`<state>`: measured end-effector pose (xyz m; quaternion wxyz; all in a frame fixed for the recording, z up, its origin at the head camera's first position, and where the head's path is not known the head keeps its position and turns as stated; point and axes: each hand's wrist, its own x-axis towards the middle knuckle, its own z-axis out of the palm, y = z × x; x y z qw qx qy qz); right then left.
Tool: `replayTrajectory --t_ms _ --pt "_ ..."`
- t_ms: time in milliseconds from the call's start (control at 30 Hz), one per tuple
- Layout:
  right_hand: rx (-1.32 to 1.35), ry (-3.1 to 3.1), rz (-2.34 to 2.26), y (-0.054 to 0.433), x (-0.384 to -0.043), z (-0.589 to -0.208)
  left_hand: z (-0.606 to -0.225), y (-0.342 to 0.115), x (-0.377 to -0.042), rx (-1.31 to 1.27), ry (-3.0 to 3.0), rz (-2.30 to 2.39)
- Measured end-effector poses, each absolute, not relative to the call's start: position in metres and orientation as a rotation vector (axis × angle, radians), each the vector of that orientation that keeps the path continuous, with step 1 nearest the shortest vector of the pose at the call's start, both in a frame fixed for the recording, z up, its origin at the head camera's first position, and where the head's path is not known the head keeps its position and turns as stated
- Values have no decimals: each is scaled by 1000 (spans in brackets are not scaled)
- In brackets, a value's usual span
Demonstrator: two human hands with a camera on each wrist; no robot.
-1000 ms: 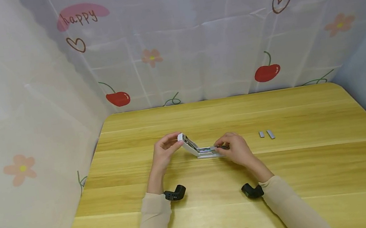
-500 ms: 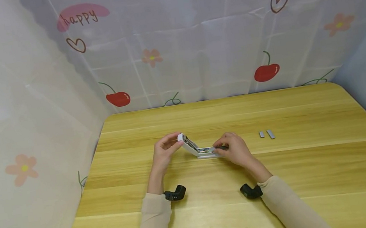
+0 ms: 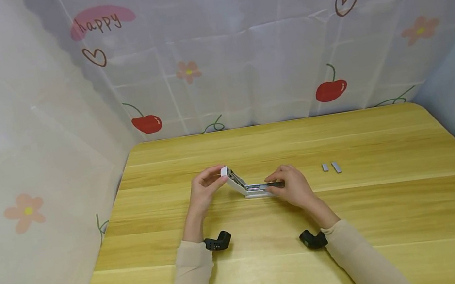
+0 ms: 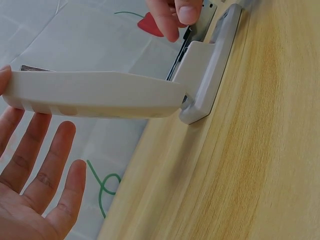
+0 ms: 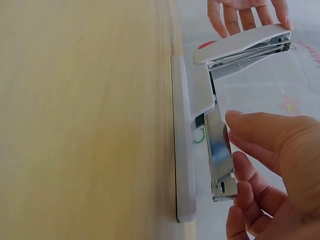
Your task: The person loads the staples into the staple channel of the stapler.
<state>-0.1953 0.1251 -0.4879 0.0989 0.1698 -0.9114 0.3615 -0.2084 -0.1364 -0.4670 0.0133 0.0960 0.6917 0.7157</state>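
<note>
A white stapler stands on the table, its top arm swung up and its metal staple tray bare. My left hand pinches the free end of the raised arm between thumb and fingertips; in the left wrist view the other fingers spread beneath it. At the tray, my right hand has its thumb and curled fingers around the tray's sides. The right wrist view shows the thumb tip right at the tray's upper edge. Whether a staple strip lies under those fingers I cannot tell.
Two small grey staple strips, a shorter one and a longer one, lie to the right of my right hand. The wooden table reaches back to a printed curtain. Black cameras sit on both wrists.
My right fingertips have shifted slightly left along the tray, and the light grey piece seen at them earlier no longer stands out. My left hand keeps the arm raised at the same angle.
</note>
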Motion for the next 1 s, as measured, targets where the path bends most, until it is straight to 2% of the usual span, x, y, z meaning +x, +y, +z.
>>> replayTrajectory --t_ms 333,600,1000 --pt "391 -2692 1064 151 -188 -476 -467 -136 -209 299 2148 2236" --pt "211 -2618 1035 202 -185 -474 -468 -136 -210 332 2129 2253" --pt "-60 -2552 964 267 -183 -491 -467 -135 -211 294 2130 2257"
